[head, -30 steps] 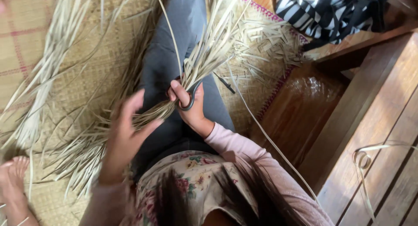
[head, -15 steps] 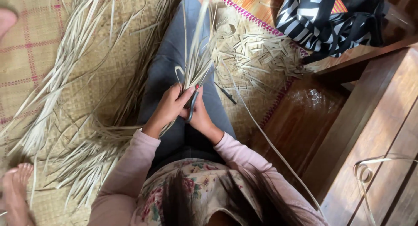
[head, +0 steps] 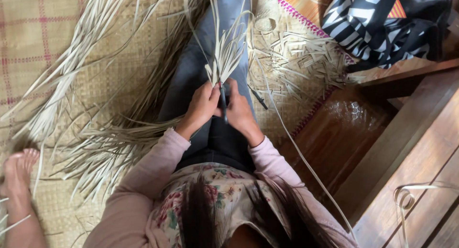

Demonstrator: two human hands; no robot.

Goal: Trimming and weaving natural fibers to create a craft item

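We sit on a woven mat [head: 57, 42] with one leg [head: 210, 47] stretched toward twelve o'clock, and both hands meet over the lap at the centre of the view. Our left hand [head: 201, 107] has its fingers closed around the base of a small bundle of pale leaf strips [head: 227, 52], which fans upward toward twelve o'clock; gripping it low seems to keep the loose ends together while the tips spread freely. Our right hand [head: 239, 111] sits just beside the left, touching it, with its fingers wrapped around a thin dark tool [head: 223, 102] that stands between the two hands at the foot of the bundle; what sort of tool it is we cannot tell. Holding the work over the leg appears to give it a steady rest. At nine o'clock a big heap of long uncut strips [head: 91, 99] lies across the mat within easy reach of the left arm, and at two o'clock a scatter of short trimmed pieces [head: 296, 52] lies near the mat's pink edge, apart from the long stock. A black-and-white patterned bag [head: 382, 23] sits at one o'clock on the wooden floor [head: 344, 133], and a bare foot [head: 19, 169] shows at eight o'clock.
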